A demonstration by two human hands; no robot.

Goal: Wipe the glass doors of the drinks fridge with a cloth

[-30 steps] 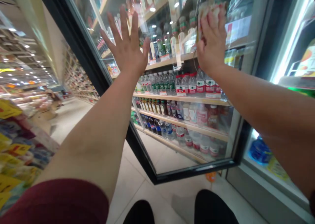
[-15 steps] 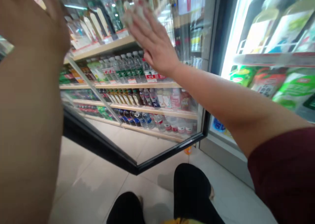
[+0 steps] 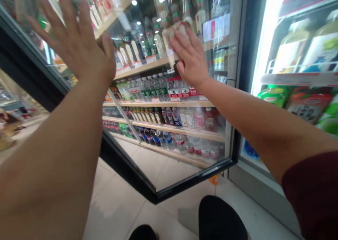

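Note:
The glass door (image 3: 161, 176) of a fridge stands swung out in front of me, with a black frame. My right hand (image 3: 191, 55) lies flat over a pale, crumpled cloth (image 3: 169, 39) and presses it to the upper part of the pane. On the left, my left hand (image 3: 76, 43) is spread with fingers apart, close to the glass near the door's outer edge. It holds nothing; whether its palm touches the pane I cannot tell.
Through the glass, shelves hold rows of drink bottles (image 3: 155, 87). The lit fridge interior (image 3: 303, 80) at right is stocked with bottles and pouches. Below are a tiled floor (image 3: 111, 194) and my knees (image 3: 221, 215). An orange object (image 3: 214, 179) lies by the fridge base.
The view has shifted, so the scene sits further right and lower. My left hand, formerly cut off at the upper left, now shows spread fingers. My right hand keeps the cloth at the glass.

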